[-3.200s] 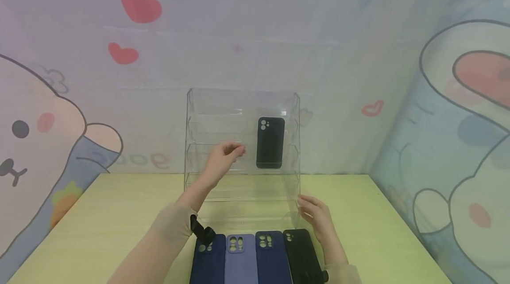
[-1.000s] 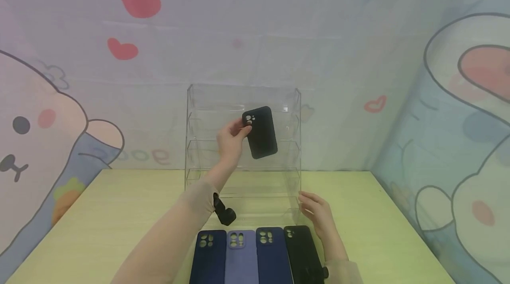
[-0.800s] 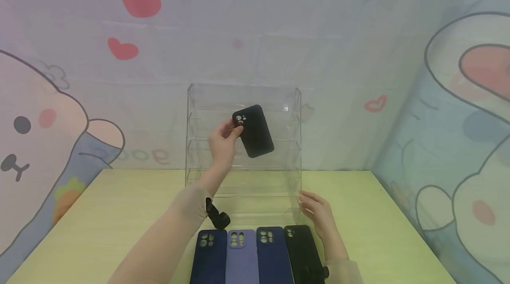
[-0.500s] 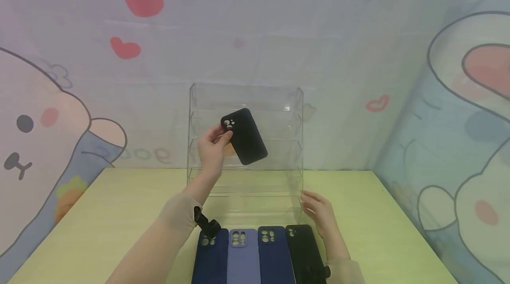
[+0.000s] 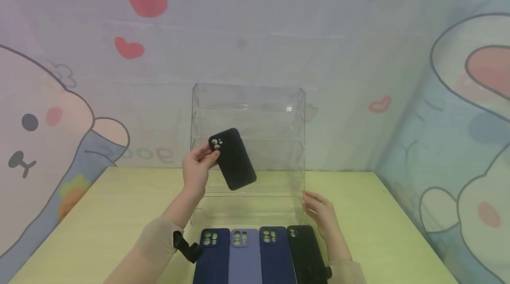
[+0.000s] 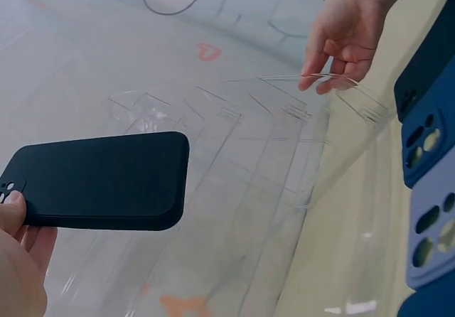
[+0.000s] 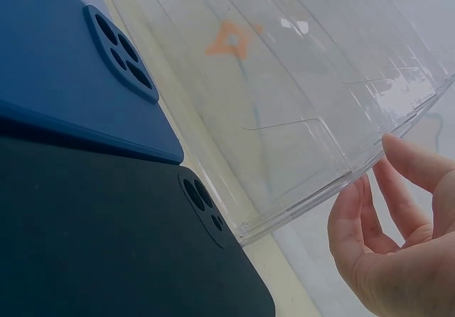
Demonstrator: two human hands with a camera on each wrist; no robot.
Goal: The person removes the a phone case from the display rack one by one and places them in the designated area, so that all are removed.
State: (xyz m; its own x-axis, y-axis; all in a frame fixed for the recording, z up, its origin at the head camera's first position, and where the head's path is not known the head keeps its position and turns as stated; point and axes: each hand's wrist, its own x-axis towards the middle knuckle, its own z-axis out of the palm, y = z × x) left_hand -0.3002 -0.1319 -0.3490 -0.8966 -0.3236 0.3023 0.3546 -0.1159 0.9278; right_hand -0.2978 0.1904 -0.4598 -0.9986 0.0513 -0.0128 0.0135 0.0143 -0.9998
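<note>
My left hand (image 5: 196, 169) pinches a black phone case (image 5: 235, 160) by its camera-hole corner, thumb in front. The case hangs tilted in front of the clear acrylic rack (image 5: 275, 151), apart from it as far as the head view shows. In the left wrist view, the same black case (image 6: 106, 182) lies across the left side. My right hand (image 5: 322, 213) holds the rack's right side edge low down; in the right wrist view, thumb and fingers of this hand (image 7: 398, 224) sit on either side of that edge.
Lying in a row before the rack are a navy phone case (image 5: 213, 259), a lavender one (image 5: 245, 262), another navy one (image 5: 276, 257) and a black one (image 5: 304, 253). They rest on the pale yellow table (image 5: 378, 231). Behind stands a cartoon-printed backdrop (image 5: 342, 71).
My left hand has taken the black case off the rack's upper right and brought it down and left, tilting it. The right hand has stayed at the rack's edge.
</note>
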